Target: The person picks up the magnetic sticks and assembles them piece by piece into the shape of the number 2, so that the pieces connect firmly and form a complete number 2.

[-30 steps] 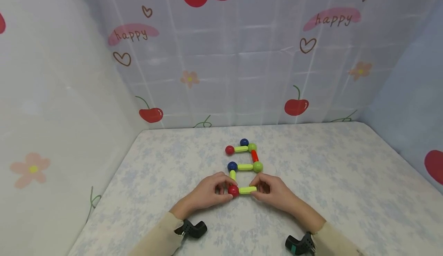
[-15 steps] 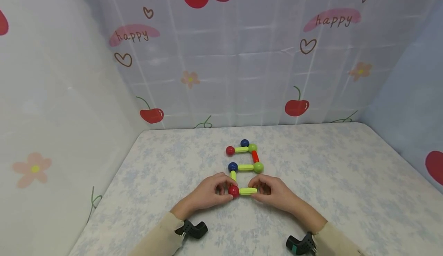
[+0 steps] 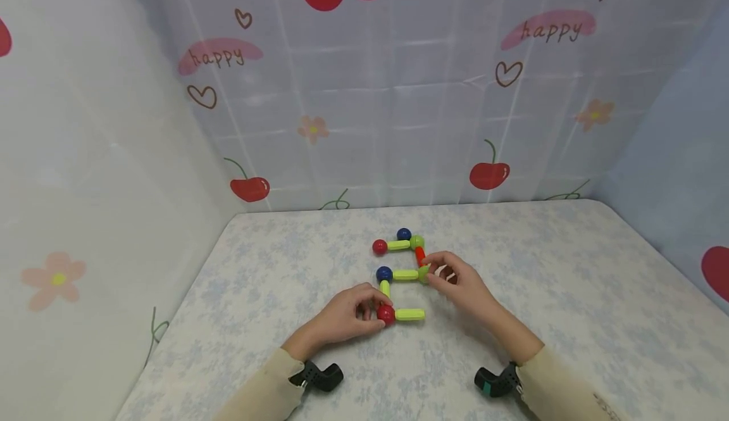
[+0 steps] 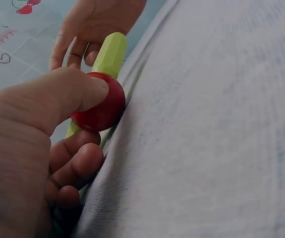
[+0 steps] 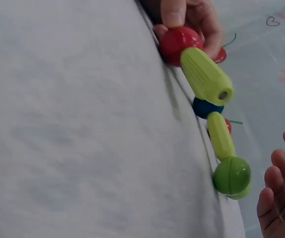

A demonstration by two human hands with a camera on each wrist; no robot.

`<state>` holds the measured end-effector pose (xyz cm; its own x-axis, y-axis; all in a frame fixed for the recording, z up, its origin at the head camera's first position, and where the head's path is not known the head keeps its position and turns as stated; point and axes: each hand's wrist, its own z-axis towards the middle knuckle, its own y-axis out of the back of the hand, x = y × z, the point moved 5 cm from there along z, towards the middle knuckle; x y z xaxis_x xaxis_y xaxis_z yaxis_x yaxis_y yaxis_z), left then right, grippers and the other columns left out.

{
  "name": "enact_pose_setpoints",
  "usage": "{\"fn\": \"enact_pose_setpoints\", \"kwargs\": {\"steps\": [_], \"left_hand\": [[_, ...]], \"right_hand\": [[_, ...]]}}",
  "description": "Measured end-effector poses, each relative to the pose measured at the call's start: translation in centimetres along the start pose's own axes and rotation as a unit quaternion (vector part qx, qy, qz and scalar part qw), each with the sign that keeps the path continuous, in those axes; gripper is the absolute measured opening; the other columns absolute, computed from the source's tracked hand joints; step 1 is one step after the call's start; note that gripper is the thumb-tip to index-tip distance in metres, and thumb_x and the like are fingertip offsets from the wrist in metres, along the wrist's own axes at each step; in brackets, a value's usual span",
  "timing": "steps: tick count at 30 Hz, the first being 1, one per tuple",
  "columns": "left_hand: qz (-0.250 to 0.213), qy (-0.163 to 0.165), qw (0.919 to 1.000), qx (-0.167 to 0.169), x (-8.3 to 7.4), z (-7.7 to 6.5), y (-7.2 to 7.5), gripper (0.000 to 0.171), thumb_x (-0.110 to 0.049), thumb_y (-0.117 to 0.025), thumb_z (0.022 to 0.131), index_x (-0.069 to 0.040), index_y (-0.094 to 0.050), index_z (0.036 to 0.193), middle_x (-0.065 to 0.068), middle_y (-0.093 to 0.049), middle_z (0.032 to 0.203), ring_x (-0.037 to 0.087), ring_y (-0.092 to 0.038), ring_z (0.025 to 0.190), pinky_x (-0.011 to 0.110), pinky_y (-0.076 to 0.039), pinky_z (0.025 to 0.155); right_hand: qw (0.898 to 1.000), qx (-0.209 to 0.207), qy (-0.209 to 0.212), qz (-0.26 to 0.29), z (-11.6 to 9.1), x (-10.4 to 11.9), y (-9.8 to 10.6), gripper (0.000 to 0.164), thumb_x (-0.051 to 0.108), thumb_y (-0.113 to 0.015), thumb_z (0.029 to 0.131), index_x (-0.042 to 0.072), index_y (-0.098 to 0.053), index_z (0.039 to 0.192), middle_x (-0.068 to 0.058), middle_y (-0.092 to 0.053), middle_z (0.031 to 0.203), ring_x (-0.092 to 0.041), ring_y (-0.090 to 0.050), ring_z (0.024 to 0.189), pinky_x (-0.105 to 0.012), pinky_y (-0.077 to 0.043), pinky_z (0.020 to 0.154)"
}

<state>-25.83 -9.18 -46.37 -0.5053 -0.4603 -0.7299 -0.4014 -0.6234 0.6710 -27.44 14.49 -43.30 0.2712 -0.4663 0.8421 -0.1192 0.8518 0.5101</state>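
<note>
My left hand (image 3: 352,312) pinches a red ball (image 4: 98,101) between thumb and fingers at the near corner of a zigzag of balls and sticks. From that ball a yellow-green stick (image 3: 410,314) points right, its far end free and showing a small metal tip in the right wrist view. Another yellow-green stick (image 3: 385,289) runs back to a blue ball (image 3: 384,274). My right hand (image 3: 460,283) hovers at the green ball (image 5: 232,176) in the middle row, partly covering it in the head view. In the right wrist view its loosely bent fingers (image 5: 283,191) are apart from that ball.
Farther back, a red stick (image 3: 420,256) leads to a second green ball (image 3: 417,242), a stick, another red ball (image 3: 380,247) and a blue ball (image 3: 404,235). A patterned cloth covers the table (image 3: 273,263). Printed curtains (image 3: 398,123) stand behind and at both sides.
My right hand has left the free end of the near yellow-green stick and moved back, away from me, to the middle green ball. The left hand stays on the red ball.
</note>
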Motion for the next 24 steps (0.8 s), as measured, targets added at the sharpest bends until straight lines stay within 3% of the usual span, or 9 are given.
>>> {"fn": "enact_pose_setpoints", "kwargs": {"steps": [6, 9, 13, 19, 24], "left_hand": [[-0.007, 0.005, 1.0, 0.001, 0.2, 0.0, -0.1, 0.03, -0.026, -0.076, 0.089, -0.037, -0.065, 0.116, -0.011, -0.061, 0.098, 0.002, -0.057, 0.074, 0.02, -0.049, 0.067], [-0.009, 0.005, 0.9999, 0.003, 0.4, 0.0, -0.3, 0.031, -0.027, -0.076, 0.09, -0.037, -0.065, 0.116, -0.011, -0.061, 0.099, 0.002, -0.057, 0.074, 0.02, -0.049, 0.067], [-0.012, 0.007, 0.9999, 0.006, 0.5, 0.0, -0.4, 0.03, -0.027, -0.076, 0.089, -0.037, -0.065, 0.116, -0.011, -0.061, 0.099, 0.001, -0.058, 0.074, 0.02, -0.049, 0.067], [-0.022, 0.008, 0.9997, 0.007, 0.4, -0.1, -0.5, 0.029, -0.027, -0.075, 0.089, -0.036, -0.066, 0.115, -0.011, -0.061, 0.099, 0.001, -0.058, 0.073, 0.02, -0.049, 0.067], [-0.018, 0.005, 0.9998, 0.008, 0.3, 0.0, -0.3, 0.029, -0.027, -0.075, 0.089, -0.037, -0.066, 0.115, -0.01, -0.061, 0.098, 0.001, -0.057, 0.073, 0.019, -0.049, 0.066]], "right_hand": [[0.997, -0.011, -0.048, -0.057, 4.5, 0.0, 1.0, 0.041, 0.025, -0.065, 0.097, 0.014, -0.054, 0.135, -0.014, -0.054, 0.131, -0.029, -0.056, 0.108, -0.041, -0.052, 0.087], [0.995, -0.007, -0.07, -0.073, 6.6, -0.3, 0.9, 0.045, 0.029, -0.065, 0.097, 0.017, -0.052, 0.139, -0.015, -0.05, 0.138, -0.033, -0.053, 0.121, -0.05, -0.05, 0.096], [0.993, 0.012, -0.097, -0.072, 8.9, -1.3, 0.2, 0.05, 0.032, -0.063, 0.098, 0.021, -0.048, 0.144, -0.015, -0.046, 0.146, -0.036, -0.048, 0.13, -0.054, -0.046, 0.104], [0.989, 0.063, -0.113, -0.071, 11.0, -2.2, -1.1, 0.053, 0.031, -0.058, 0.101, 0.018, -0.044, 0.15, -0.018, -0.042, 0.152, -0.039, -0.043, 0.137, -0.055, -0.044, 0.107], [0.987, 0.073, -0.111, -0.095, 11.8, -2.3, -1.6, 0.049, 0.028, -0.056, 0.102, 0.015, -0.046, 0.149, -0.021, -0.047, 0.148, -0.04, -0.046, 0.136, -0.055, -0.043, 0.109]]}}
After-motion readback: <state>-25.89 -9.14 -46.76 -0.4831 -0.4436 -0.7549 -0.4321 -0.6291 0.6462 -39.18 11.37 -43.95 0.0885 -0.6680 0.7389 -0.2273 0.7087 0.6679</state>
